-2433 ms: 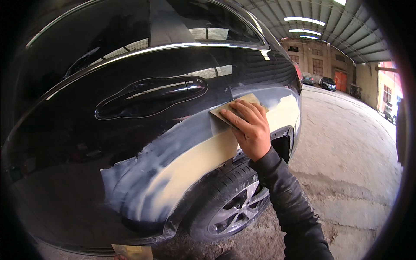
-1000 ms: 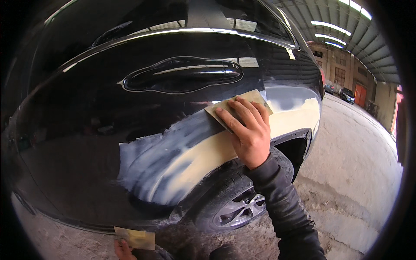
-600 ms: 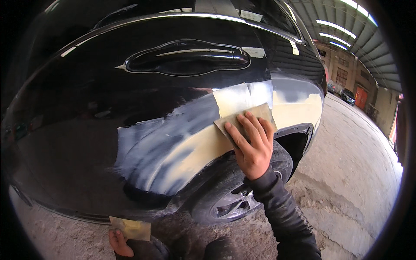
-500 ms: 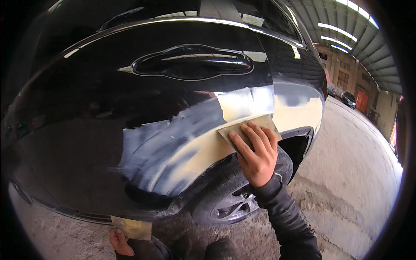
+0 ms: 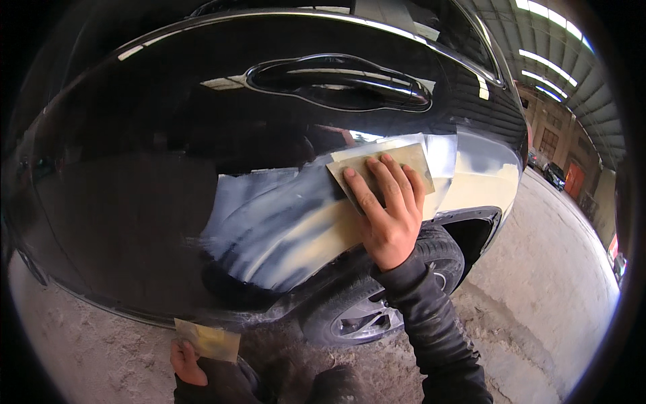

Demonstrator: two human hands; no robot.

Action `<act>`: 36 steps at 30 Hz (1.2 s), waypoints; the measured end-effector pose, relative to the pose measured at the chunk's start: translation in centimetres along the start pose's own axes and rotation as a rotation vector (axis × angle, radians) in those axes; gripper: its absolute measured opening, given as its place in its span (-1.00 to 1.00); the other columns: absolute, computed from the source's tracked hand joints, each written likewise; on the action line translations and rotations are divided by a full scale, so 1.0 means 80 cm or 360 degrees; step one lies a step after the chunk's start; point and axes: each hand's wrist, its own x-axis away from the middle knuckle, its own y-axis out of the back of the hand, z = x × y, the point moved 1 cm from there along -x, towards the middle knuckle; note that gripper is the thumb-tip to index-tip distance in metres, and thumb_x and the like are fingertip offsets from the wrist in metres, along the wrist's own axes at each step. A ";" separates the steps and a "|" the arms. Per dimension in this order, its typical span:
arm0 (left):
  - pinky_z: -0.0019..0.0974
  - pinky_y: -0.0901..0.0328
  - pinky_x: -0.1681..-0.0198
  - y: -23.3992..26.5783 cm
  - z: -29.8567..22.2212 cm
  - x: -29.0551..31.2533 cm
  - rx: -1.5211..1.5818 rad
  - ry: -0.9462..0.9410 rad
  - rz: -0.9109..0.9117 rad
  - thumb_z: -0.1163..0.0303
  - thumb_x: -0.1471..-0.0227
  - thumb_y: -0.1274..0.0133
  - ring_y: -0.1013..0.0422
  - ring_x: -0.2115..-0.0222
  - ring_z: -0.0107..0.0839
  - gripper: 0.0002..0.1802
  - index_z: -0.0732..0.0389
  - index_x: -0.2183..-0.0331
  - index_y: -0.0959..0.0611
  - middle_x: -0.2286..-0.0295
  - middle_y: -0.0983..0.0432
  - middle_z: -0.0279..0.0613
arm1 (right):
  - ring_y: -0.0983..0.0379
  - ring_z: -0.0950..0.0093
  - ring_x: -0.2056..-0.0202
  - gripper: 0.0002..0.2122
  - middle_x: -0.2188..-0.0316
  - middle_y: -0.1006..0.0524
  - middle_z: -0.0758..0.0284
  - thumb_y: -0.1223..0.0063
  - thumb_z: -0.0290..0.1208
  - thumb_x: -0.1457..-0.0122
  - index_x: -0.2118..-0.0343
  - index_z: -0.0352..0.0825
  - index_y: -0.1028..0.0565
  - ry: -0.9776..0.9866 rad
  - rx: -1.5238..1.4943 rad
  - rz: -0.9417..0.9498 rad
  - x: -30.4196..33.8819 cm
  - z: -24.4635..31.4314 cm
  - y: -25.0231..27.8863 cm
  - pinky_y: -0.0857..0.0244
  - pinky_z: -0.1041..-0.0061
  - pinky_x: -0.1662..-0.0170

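My right hand [image 5: 390, 219] grips a flat, rectangular grey-tan putty spreader [image 5: 417, 157], its fingers spread across the face and the thumb hidden. The spreader lies against the black car's rear door, over the repair patch above the wheel arch. Pale yellow filler [image 5: 316, 232] covers part of this patch, with streaky grey sanded areas [image 5: 252, 195] to its left. Low at the left, my left hand [image 5: 187, 363] pinches a second thin rectangular spreader [image 5: 225, 345] by its left end. Yellow putty [image 5: 208, 334] sits on that spreader.
The door handle [image 5: 343, 84] is above the patch. Filler also covers the quarter panel [image 5: 484, 185] behind the door. The rear wheel [image 5: 367, 320] stands under the arch on rough concrete floor [image 5: 538, 289]. Parked cars [image 5: 555, 176] are far off at right.
My right hand has moved its spreader up across the patch, off the arch edge. The view has shifted, so the car sits higher and further right. The left hand keeps its hold.
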 end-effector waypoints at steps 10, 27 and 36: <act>-0.39 -0.16 0.43 0.003 0.005 -0.002 0.0103 -0.0027 -0.0024 -0.04 -0.42 0.01 -0.25 0.48 -0.60 -0.53 0.23 0.26 -0.48 0.52 -0.30 -0.40 | -0.50 0.16 -0.18 -0.49 -0.09 -0.58 0.16 -0.09 -0.47 -0.07 -0.14 -0.09 -0.64 0.0030 0.0055 0.0223 0.049 0.025 0.037 -0.20 0.04 -0.31; -0.44 -0.10 0.40 -0.007 -0.003 0.009 0.0204 0.0035 -0.0002 -0.03 -0.40 -0.05 -0.17 0.47 -0.68 -0.55 0.17 0.32 -0.45 0.50 -0.27 -0.49 | -0.45 0.13 -0.25 -0.49 -0.18 -0.52 0.15 -0.05 -0.48 -0.12 -0.20 -0.16 -0.60 0.0190 -0.0065 0.0256 0.042 0.060 -0.009 -0.20 0.03 -0.33; -0.46 -0.08 0.35 -0.006 -0.014 0.009 0.0197 0.0042 -0.0012 0.04 -0.40 -0.05 -0.15 0.41 -0.68 -0.60 0.18 0.32 -0.46 0.45 -0.27 -0.48 | -0.49 0.24 -0.22 -0.52 -0.12 -0.60 0.29 -0.04 -0.43 -0.11 -0.14 -0.14 -0.64 0.0205 -0.0035 0.0298 0.044 0.096 0.022 -0.20 0.17 -0.32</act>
